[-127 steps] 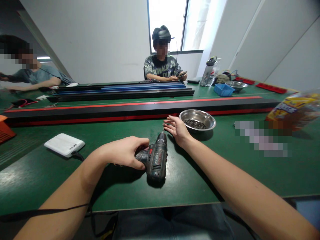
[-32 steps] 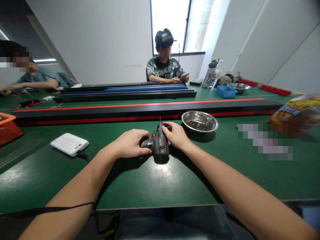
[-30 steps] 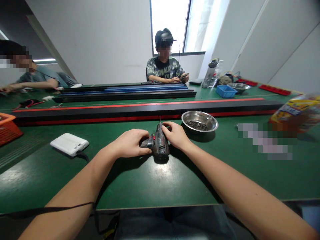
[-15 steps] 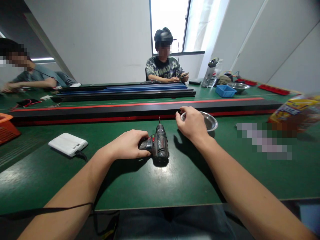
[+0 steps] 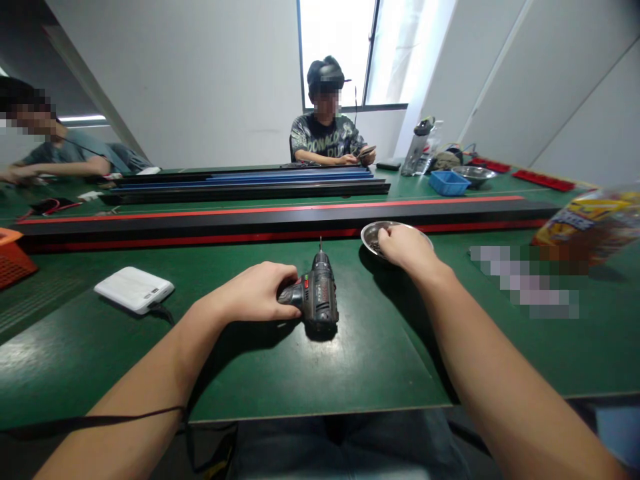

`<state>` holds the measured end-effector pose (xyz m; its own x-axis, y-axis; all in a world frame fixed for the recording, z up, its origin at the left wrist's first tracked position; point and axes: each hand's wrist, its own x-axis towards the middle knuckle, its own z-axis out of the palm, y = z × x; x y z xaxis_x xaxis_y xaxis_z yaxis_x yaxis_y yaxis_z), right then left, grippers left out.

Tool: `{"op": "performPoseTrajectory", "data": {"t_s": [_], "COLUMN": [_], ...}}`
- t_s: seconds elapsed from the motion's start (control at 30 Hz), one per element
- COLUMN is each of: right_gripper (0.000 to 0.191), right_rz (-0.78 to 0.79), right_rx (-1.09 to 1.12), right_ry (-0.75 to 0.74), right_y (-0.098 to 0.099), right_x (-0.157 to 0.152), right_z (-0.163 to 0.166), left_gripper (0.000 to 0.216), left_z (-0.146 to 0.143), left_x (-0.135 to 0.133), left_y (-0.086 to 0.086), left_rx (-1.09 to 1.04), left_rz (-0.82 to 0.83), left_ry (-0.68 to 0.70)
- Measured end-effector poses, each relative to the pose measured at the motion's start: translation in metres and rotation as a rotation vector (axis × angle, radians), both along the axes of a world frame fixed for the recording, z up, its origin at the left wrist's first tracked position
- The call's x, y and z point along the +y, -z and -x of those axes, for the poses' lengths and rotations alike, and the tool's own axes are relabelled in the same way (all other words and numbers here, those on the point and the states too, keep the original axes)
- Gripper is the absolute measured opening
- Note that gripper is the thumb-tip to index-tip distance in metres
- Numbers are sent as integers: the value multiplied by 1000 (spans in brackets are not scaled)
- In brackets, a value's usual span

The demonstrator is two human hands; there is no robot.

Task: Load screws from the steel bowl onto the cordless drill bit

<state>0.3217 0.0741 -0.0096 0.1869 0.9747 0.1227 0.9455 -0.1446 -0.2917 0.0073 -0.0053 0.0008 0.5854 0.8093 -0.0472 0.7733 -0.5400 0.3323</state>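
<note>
My left hand (image 5: 265, 290) is wrapped round the grip of a black cordless drill (image 5: 321, 297), which lies on its side on the green table, its bit pointing away from me. To the right, my right hand (image 5: 407, 247) reaches down into a shallow metal bowl (image 5: 367, 243). Small dark pieces lie in the bowl, too small to name. The right fingers are closed together and their tips are down in the bowl, so what they hold, if anything, is hidden. Behind the drill runs a long black and red bar (image 5: 240, 223).
A white power bank (image 5: 134, 289) with a cable lies left, near an orange basket (image 5: 15, 257). Farther back are dark and blue strips (image 5: 280, 179), a blue tray (image 5: 449, 183) and a bottle (image 5: 416, 147). A snack bag (image 5: 585, 223) stands right. Two people sit across the table.
My right hand has moved right and down from the bowl's left rim into the bowl, and its fingers have closed. The left hand stays on the drill.
</note>
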Motion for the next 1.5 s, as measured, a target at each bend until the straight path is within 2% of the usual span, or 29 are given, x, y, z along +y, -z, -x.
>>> {"op": "performPoseTrajectory", "data": {"t_s": [0.17, 0.4, 0.57, 0.73, 0.87, 1.07, 1.37, 1.5], "right_gripper": [57, 56, 49, 27, 35, 23, 24, 23], "right_rz": [151, 182, 71, -157, -268, -302, -324, -366], "right_rx": [-30, -53, -63, -64, -12, 37, 33, 97], "right_ry": [-97, -190, -140, -61, -92, -87, -27, -66], "right_y": [7, 10, 14, 13, 12, 9, 3, 2], "right_x": [3, 4, 6, 7, 6, 5, -4, -4], "right_z": [1, -1, -1, -3, -3, -2, 4, 7], "left_gripper": [35, 35, 35, 35, 35, 35, 34, 35], "left_z": [0, 0, 0, 0, 0, 0, -1, -1], "left_x": [0, 0, 1, 0, 0, -1, -1, -1], "left_y": [-1, 0, 0, 0, 0, -2, -2, -4], "left_rx": [4, 7, 4, 5, 5, 10, 13, 12], "left_rz": [-6, -9, -9, -9, -5, -18, -20, -11], "left_ry": [-1, 4, 5, 1, -1, -3, 4, 14]}}
